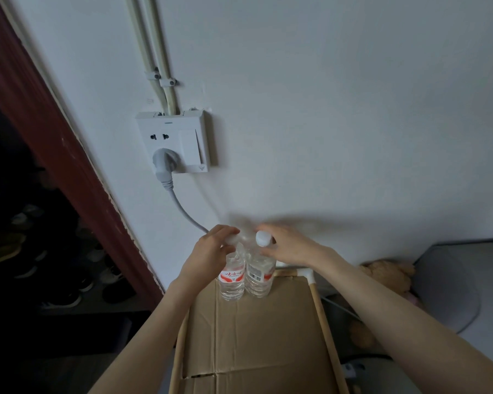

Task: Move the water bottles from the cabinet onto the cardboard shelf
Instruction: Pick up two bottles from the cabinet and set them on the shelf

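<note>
Two clear water bottles with red-and-white labels stand upright side by side at the far end of the cardboard shelf (pixel 256 336), close to the wall. My left hand (pixel 208 251) grips the neck of the left bottle (pixel 231 282), its fingers curled over the cap. My right hand (pixel 291 247) holds the shoulder of the right bottle (pixel 259 280), just below its white cap (pixel 263 238). The two bottles touch each other.
A white wall socket (pixel 177 140) with a grey plug and cable hangs on the wall above the bottles. To the left, a dark red frame (pixel 54 143) borders a dim shoe rack. At right lie a plush toy (pixel 387 273) and a grey cushion (pixel 456 282).
</note>
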Demonstrator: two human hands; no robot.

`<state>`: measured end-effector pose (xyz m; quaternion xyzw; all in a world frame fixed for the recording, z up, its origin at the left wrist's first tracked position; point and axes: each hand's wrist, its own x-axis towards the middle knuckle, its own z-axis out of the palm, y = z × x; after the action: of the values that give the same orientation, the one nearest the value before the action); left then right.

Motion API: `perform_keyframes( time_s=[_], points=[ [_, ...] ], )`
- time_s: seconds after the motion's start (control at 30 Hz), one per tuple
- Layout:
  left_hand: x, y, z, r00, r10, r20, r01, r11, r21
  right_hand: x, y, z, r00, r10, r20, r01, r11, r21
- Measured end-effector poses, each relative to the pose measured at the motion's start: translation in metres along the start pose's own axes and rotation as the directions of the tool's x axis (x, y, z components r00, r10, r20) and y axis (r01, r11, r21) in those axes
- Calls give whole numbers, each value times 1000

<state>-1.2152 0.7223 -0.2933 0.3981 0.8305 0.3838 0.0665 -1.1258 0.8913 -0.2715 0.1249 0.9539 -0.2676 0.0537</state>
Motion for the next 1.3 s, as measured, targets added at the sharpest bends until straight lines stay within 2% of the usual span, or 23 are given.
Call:
perform_keyframes(
  time_s=[0.2, 0.47, 0.57, 0.63, 0.7, 0.73, 0.8, 0.87, 0.97, 1.03, 1.17, 1.3],
  points=[
    [2, 1, 3, 1000, 25, 2, -25, 1000, 15, 4, 1, 6, 985, 30, -172, -40, 998, -53],
    [-3, -4, 3, 997, 67, -27, -67, 998, 13, -1, 8, 37, 938, 92, -334, -35, 984, 174],
    [-14, -4, 5, 994, 48, -96, -49, 999, -5, -10, 14, 49, 939, 166, -300, -46, 928, 371],
    [-27, -4, 7, 978, 28, -204, -44, 996, -78, -18, 24, 63, 948, 233, -217, -104, 871, 481],
    [-43, -5, 14, 946, -38, -323, -15, 987, -161, -25, 35, 79, 948, 294, -122, -199, 846, 494],
    [-51, -8, 19, 936, -111, -335, 41, 977, -209, -26, 39, 87, 947, 310, -81, -239, 850, 469],
    [-60, -24, 34, 927, -281, -250, 208, 937, -282, -26, 42, 98, 949, 313, -42, -265, 862, 431],
    [-63, -46, 50, 916, -386, -104, 358, 908, -219, -23, 41, 104, 956, 293, -27, -251, 860, 443],
    [-65, -68, 68, 905, -418, 77, 424, 900, -105, -18, 42, 112, 965, 262, -6, -215, 803, 555],
    [-63, -72, 77, 898, -419, 131, 435, 890, -137, -15, 43, 121, 959, 282, -20, -212, 763, 611],
    [-58, -69, 88, 865, -499, 52, 483, 800, -357, -12, 46, 137, 938, 340, -61, -210, 702, 680],
    [-53, -60, 91, 865, -502, -5, 453, 784, -425, -8, 47, 145, 924, 368, -102, -198, 690, 696]
  ],
)
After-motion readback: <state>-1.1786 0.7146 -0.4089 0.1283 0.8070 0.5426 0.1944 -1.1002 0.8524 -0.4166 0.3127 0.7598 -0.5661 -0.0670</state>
